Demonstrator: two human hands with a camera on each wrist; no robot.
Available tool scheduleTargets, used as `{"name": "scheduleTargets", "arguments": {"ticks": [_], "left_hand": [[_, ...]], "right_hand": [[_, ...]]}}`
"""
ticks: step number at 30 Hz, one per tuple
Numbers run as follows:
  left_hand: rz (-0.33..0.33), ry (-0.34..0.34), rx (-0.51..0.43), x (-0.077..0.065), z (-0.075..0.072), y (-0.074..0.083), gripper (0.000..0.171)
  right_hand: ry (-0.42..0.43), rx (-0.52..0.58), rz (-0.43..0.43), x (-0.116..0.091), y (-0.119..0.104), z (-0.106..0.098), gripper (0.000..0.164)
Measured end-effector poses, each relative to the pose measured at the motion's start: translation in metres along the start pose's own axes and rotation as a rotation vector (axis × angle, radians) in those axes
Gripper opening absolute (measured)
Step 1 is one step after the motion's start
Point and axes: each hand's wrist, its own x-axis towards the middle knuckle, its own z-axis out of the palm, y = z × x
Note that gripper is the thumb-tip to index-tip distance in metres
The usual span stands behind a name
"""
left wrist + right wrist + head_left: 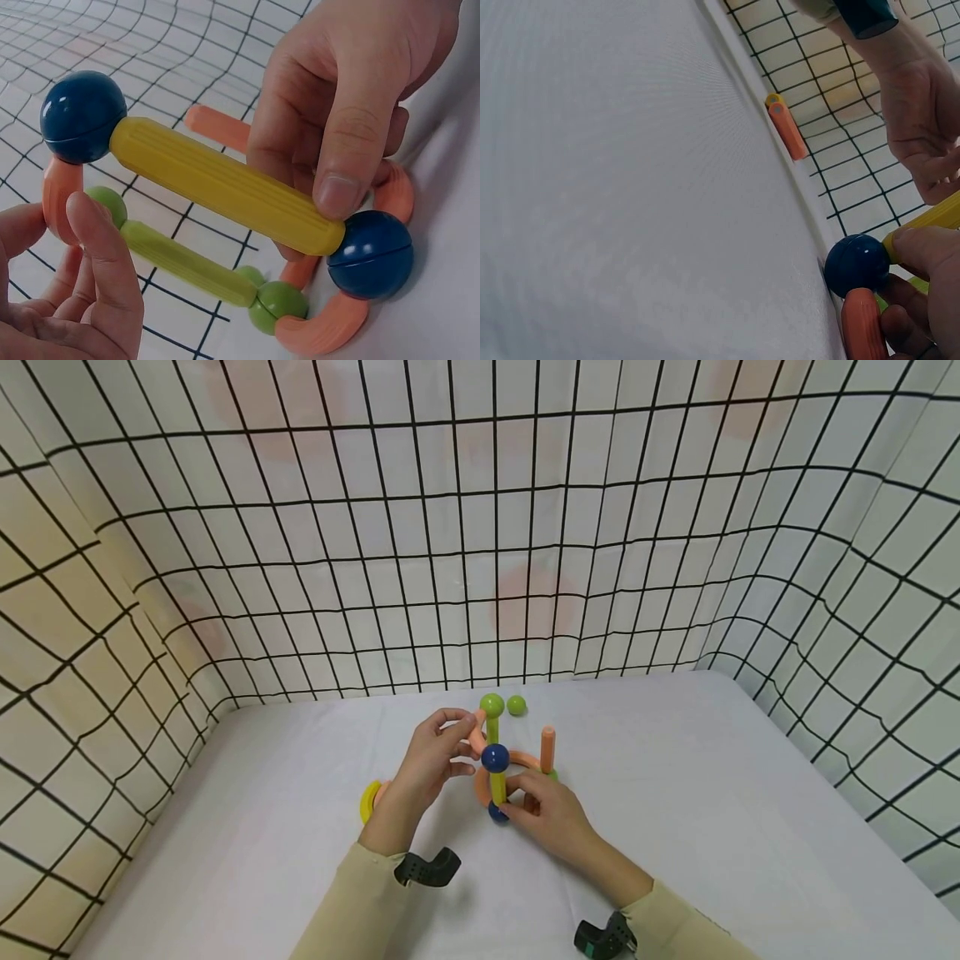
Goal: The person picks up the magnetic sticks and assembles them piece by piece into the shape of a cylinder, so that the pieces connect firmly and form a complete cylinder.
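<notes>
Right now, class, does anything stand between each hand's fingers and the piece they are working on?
Nothing visible does. The right hand directly pinches the yellow stick near the lower blue ball, and the left hand directly holds the curved orange piece at the upper blue ball.

Inscriptions: none legible from where I stand. Lettering, labels, brand marks, numbers, signs: nil readable on any item, from the head view or from either wrist.
</notes>
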Motion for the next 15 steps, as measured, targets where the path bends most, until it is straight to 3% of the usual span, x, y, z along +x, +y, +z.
{"name": "scheduleTargets", "arguments": {"ticks": [9, 15], "left_hand": [[-0.011, -0.008, 0.013, -0.004, -0.007, -0.004, 0.034], [0.01, 0.018, 0.062, -0.011, -0.014, -0.01, 0.03]], "right_hand": [[0.05, 0.051, -0.001, 0.0, 0.003, 0.002, 0.022], [0.132, 0.086, -0.021, 0.002, 0.0, -0.003, 0.021]]}}
